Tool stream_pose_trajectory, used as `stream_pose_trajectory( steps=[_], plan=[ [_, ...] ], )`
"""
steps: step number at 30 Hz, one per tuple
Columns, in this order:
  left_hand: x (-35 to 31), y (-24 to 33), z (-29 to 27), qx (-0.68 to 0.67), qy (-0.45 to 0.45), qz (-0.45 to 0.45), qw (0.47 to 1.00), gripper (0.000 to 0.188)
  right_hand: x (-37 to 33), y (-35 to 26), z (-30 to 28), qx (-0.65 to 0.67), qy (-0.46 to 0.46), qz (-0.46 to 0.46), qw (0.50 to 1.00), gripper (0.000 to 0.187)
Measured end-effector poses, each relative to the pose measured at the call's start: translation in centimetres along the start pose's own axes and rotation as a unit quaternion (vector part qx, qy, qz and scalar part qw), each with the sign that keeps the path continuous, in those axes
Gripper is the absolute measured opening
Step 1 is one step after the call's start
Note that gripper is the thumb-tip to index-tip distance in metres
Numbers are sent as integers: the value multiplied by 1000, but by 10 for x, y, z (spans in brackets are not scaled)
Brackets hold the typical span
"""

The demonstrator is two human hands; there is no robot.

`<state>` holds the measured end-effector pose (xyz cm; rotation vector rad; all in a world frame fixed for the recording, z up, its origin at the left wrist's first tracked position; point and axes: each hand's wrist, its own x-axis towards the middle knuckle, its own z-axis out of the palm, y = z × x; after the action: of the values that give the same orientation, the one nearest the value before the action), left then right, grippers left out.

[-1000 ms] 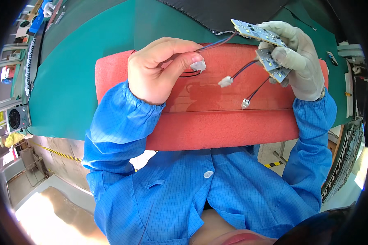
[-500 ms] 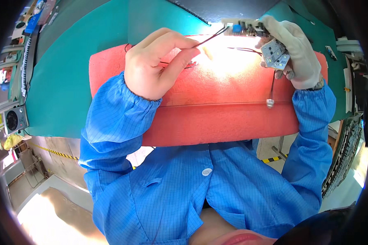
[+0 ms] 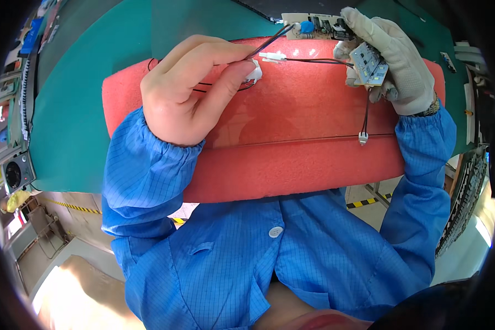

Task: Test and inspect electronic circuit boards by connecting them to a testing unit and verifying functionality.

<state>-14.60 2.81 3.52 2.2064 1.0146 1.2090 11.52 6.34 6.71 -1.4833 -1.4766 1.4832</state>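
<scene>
My left hand [image 3: 190, 88], bare, pinches a pair of dark wires [image 3: 270, 42] between thumb and forefinger. A white connector [image 3: 254, 72] shows at its thumb tip, partly covered by the fingers. The wires run up to a circuit board [image 3: 324, 26] with a blue disc component and black parts. My right hand [image 3: 402, 66], in a pale glove, is closed on this board and on a smaller white board [image 3: 368, 65] with small square chips. From the smaller board, wires lead left to a white plug [image 3: 273, 56] and down to a hanging white connector [image 3: 363, 137].
A red foam pad [image 3: 291, 170] lies under both hands along the near edge of the green table [image 3: 66, 132]. A black mat [image 3: 319, 6] is at the back. At the far left stands a small device with a round black dial [image 3: 14, 173].
My left hand has shifted left and slightly down. The board in my right hand has moved up and left. Bright glare on the foam has faded, so the white plug and connector now show.
</scene>
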Motion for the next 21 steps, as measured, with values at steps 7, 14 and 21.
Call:
stream_pose_trajectory(
  steps=[7, 14, 21],
  plan=[
    [0, -1, -3, 10, -19, -10, 1000, 18, -6, -24, 6, -24, 12, 150, 988, 55],
    [12, -9, 3, 23, -30, 5, 999, 18, -12, -26, -2, -15, 27, 144, 989, 57],
    [30, -7, -22, -228, -15, -215, 949, 12, -4, 16, -6, 122, -49, -121, 984, 40]
  ],
)
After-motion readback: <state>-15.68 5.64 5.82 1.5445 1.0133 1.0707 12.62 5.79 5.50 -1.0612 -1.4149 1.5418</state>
